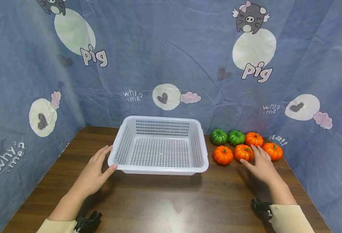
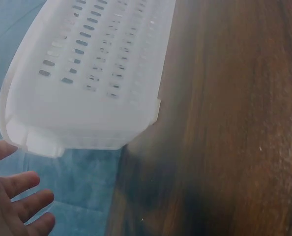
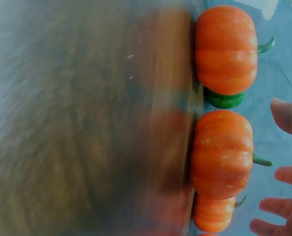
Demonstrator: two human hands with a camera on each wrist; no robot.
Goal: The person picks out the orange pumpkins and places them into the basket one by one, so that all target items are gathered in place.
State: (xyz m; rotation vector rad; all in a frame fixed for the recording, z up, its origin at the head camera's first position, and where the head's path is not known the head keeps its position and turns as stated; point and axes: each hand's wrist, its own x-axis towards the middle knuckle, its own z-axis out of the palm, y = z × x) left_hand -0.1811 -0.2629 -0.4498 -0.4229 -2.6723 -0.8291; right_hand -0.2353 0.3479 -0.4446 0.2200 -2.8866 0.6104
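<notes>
A white perforated plastic basket [image 1: 159, 169] stands on the table with nothing inside. My left hand [image 1: 94, 171] is at its left rim, fingers spread, the thumb and fingertips right by the edge; the left wrist view shows the basket's side [image 2: 97, 113] above these fingers. On the right, my right hand [image 1: 261, 165] hovers with spread fingers over the small pumpkins, nearest to the front-row orange pumpkin [image 1: 243, 152]. In the right wrist view that hand's fingers [image 3: 276, 207] are apart from the orange pumpkin [image 3: 222, 153] and hold nothing.
Another orange pumpkin [image 1: 223, 155] sits left of the right hand, with two more orange ones [image 1: 272, 151] behind and right. Two green pumpkins [image 1: 219, 136] stand at the back. A blue patterned cloth [image 1: 171, 58] rises behind and beside the brown wooden table [image 1: 165, 200].
</notes>
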